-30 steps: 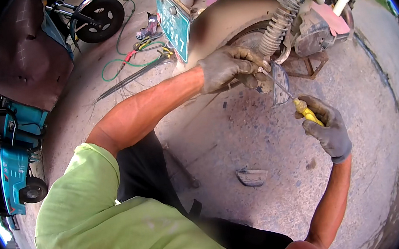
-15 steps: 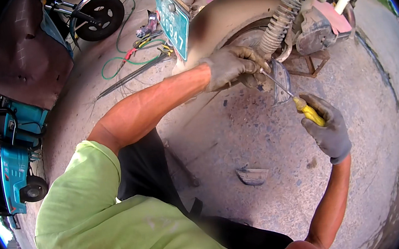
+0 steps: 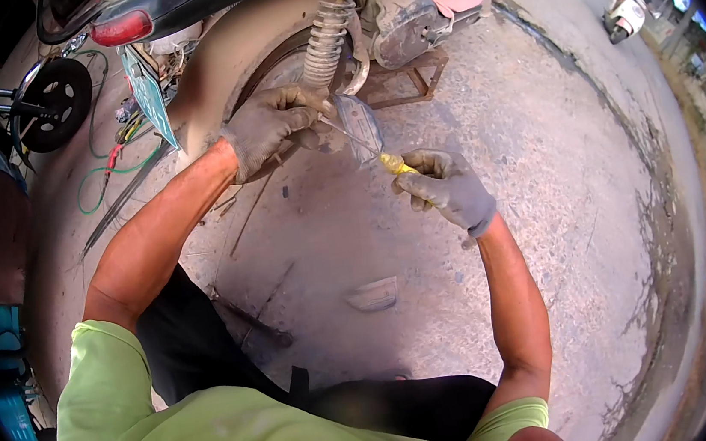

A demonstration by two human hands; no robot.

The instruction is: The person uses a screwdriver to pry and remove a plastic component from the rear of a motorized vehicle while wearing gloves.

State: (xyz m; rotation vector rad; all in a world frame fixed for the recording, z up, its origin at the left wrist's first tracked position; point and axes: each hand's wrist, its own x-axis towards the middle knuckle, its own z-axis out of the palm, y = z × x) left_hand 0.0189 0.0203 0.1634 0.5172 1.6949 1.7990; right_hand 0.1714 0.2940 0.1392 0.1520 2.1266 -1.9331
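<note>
My right hand (image 3: 450, 190), in a grey work glove, is closed around the yellow handle of a screwdriver (image 3: 395, 164). The thin shaft points up and left, and its tip ends at the fingers of my left hand (image 3: 268, 128). That hand, gloved too, is closed low beside the motorbike's rear wheel, below the coiled shock absorber (image 3: 332, 33); what its fingers pinch is hidden. Just behind the shaft stands a flat grey curved piece (image 3: 358, 125). The rear of the motorbike, with its dusty mudguard (image 3: 224, 57), rises beyond my hands.
A similar curved piece (image 3: 372, 294) lies on the concrete before me, with a dark bar (image 3: 253, 321) left of it. A rusty metal frame (image 3: 411, 79) sits under the motorbike. Green cable (image 3: 90, 190) and tools lie left. A white scooter (image 3: 626, 18) stands far right.
The view has swung, so the motorbike and both hands appear farther left. The screwdriver tip stays at my left fingers. My right fingers have shifted on the handle, covering more of it.
</note>
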